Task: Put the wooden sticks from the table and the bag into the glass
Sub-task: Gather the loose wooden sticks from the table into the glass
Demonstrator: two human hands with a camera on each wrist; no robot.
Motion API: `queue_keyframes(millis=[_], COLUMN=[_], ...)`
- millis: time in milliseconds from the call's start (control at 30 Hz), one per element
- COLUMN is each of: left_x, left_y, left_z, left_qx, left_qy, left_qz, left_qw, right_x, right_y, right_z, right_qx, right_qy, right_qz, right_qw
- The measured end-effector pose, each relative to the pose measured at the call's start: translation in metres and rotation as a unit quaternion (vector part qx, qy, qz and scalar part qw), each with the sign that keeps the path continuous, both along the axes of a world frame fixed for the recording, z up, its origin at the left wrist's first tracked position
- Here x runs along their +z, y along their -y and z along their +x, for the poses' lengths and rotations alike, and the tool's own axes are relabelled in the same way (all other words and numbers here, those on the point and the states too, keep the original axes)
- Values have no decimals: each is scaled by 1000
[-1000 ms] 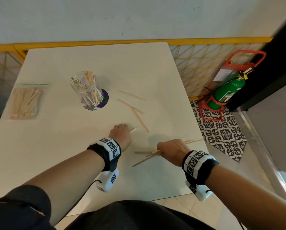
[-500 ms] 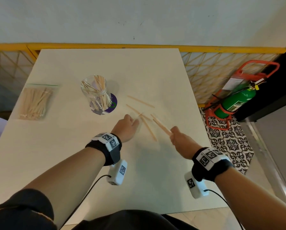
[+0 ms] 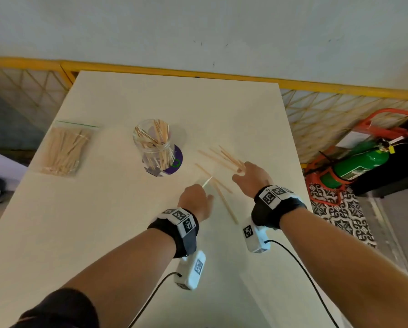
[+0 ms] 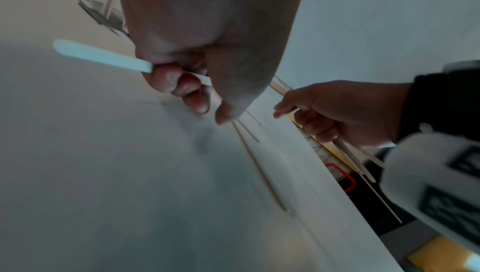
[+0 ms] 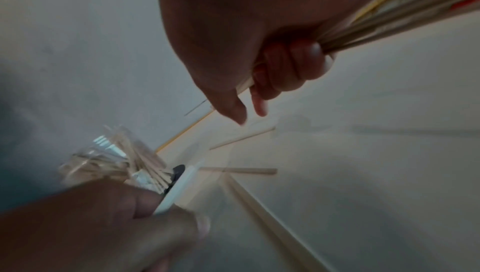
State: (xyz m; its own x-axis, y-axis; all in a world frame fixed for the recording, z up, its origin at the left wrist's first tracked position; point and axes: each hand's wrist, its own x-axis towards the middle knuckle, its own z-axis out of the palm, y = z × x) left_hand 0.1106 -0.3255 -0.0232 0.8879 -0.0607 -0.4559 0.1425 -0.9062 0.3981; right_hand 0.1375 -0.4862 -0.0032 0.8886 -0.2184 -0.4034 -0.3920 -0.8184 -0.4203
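A clear glass (image 3: 154, 145) with several wooden sticks in it stands on a purple disc on the white table (image 3: 103, 233). A zip bag of sticks (image 3: 64, 150) lies to its left. Right of the glass, loose sticks (image 3: 225, 204) lie on the table. My left hand (image 3: 198, 197) hovers over them, fingers curled round one flat stick (image 4: 103, 56) whose pale tip (image 3: 207, 181) points toward the glass. My right hand (image 3: 250, 177) grips a bundle of several sticks (image 5: 389, 19) low over the table, thumb and forefinger pointing down at a loose stick (image 5: 241, 138).
The table's right edge (image 3: 299, 197) runs close to my right wrist. Beyond it, a green fire extinguisher (image 3: 359, 162) sits in a red stand on patterned floor. A yellow railing (image 3: 174, 72) lines the far edge below a white wall.
My right hand lifted sticks from near the front edge and carried them forward toward the loose sticks by the glass. My left hand, still holding its stick, moved forward a little.
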Motion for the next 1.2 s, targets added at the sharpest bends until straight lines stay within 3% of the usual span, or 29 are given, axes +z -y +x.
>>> queue_keyframes(millis=[233, 367, 533, 633, 733, 833, 933, 1000, 1100, 1200], left_x=[-8, -2, 2, 2, 1, 3, 15, 25, 41, 57], left_y=[13, -7, -31, -32, -34, -41, -44, -38, -34, -36], left_z=[8, 19, 20, 18, 21, 27, 29, 27, 21, 13], left_qx=[-25, -9, -48, -13, 87, 176, 240, 274, 284, 219], left_qy=[-24, -39, -16, -29, -47, -38, -48, -79, -125, -117], left_qz=[35, 31, 98, 78, -11, -175, -308, -413, -515, -549], left_qw=[999, 999, 994, 996, 995, 968, 919, 865, 799, 798], right_x=[-12, -14, -19, -20, -17, -12, 2, 14, 24, 29], right_y=[-12, -10, -21, -27, -28, -28, -36, -46, -63, -80], right_z=[21, 26, 22, 18, 13, 11, 6, 0, -8, -17], right_qx=[83, 112, 127, 134, 144, 114, 60, 44, 63, 94], right_qy=[-14, -18, 4, -16, -51, -52, -24, -9, -7, -8], right_qz=[-41, -95, -135, -126, -101, 35, 187, 232, 244, 237], right_qw=[996, 989, 983, 983, 983, 992, 980, 972, 968, 967])
